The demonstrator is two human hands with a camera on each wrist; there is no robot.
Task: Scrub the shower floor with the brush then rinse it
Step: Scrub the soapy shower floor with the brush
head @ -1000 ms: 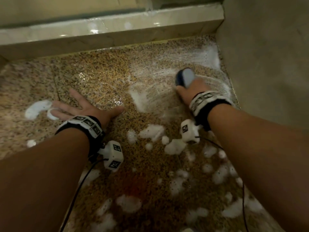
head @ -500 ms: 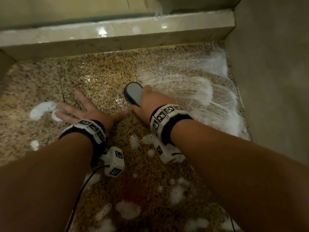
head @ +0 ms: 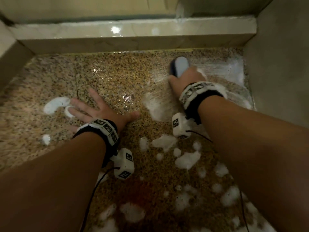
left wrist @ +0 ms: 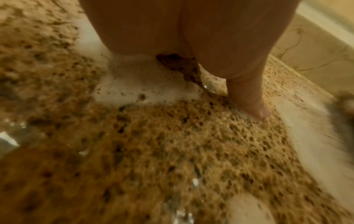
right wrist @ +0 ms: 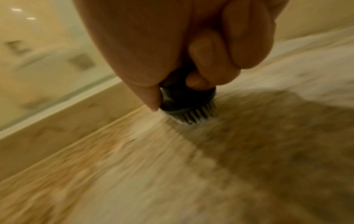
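The right hand [head: 184, 79], fingers [right wrist: 208, 60] clenched round the scrub brush [head: 179, 66] at one o'clock, long axis toward the curb, stands nearer the unscrubbed shower floor [head: 108, 77] at eleven than the flat, released left hand [head: 93, 108].

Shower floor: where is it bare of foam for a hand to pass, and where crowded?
Bare wet floor lies between the step, the left hand and the brush in the right hand. Foam clumps crowd the near side; smeared suds fill the right corner.
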